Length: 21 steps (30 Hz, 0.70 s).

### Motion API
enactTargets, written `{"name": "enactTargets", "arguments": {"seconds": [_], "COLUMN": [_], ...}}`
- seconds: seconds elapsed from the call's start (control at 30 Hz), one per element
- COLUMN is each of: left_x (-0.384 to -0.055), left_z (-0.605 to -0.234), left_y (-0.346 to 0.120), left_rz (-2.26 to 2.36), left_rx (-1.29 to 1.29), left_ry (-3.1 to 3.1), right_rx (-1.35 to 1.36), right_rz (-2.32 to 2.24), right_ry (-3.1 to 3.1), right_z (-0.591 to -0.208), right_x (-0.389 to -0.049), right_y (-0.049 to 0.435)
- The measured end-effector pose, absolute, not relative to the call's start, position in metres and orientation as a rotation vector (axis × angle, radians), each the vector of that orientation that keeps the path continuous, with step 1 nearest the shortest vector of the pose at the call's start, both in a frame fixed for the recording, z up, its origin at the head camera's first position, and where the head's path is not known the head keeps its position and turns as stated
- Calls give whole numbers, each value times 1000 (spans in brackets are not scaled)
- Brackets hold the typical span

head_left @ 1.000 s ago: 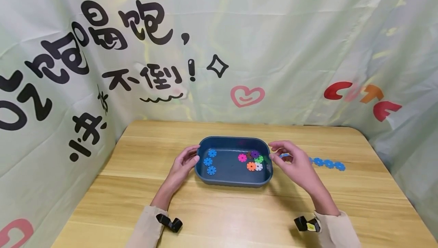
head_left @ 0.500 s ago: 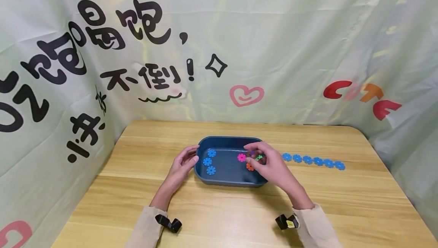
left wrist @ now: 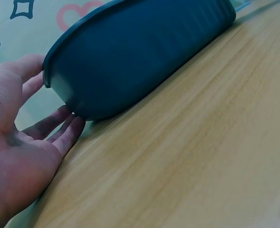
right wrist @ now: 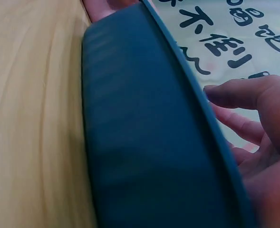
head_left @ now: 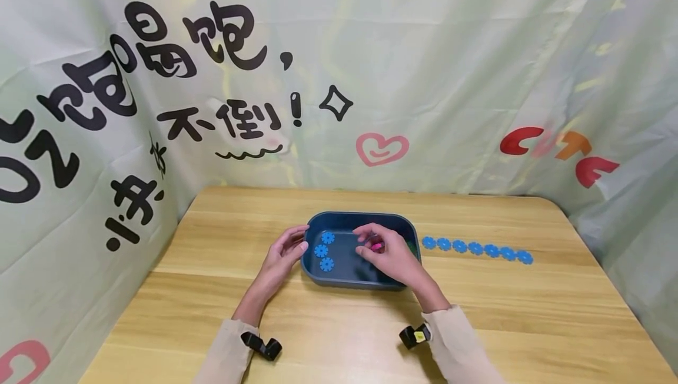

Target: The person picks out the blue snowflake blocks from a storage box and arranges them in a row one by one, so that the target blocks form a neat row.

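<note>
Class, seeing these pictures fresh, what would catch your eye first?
Bold black lettering on the backdrop, upper left, stands out first. Next, the dark tray on the table, left grip at its left end, right grip mostly above its right half. A row of blue discs lies to its right.

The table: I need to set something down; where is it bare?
The table is bare between the sleeves, left of the left hand, and in front of the blue disc row. It is crowded at the tray: left hand at one end, right hand over its right half.
</note>
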<state>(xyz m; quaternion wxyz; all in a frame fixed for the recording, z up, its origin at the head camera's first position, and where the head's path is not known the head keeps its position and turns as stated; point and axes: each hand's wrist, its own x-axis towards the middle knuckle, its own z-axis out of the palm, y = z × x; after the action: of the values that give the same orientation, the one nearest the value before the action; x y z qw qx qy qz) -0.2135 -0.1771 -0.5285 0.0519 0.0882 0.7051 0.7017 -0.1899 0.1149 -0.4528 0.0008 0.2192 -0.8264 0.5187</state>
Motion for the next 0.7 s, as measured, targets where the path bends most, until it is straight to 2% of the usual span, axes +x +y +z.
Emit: {"name": "enactTargets", "arguments": {"seconds": [0.23,0.7], "left_x": [-213,-211], "left_z": [-529,-527], "left_y": [-177,-176], "left_rz": [2130,2139], "left_rx": [279,284], "left_ry": [2153,2138], "right_rx": [676,764], "right_rz": [1676,1481], "right_ry": [-2635,-2831], "right_z": [-464,-468], "right_x": [-195,-205], "right_y": [99,75]}}
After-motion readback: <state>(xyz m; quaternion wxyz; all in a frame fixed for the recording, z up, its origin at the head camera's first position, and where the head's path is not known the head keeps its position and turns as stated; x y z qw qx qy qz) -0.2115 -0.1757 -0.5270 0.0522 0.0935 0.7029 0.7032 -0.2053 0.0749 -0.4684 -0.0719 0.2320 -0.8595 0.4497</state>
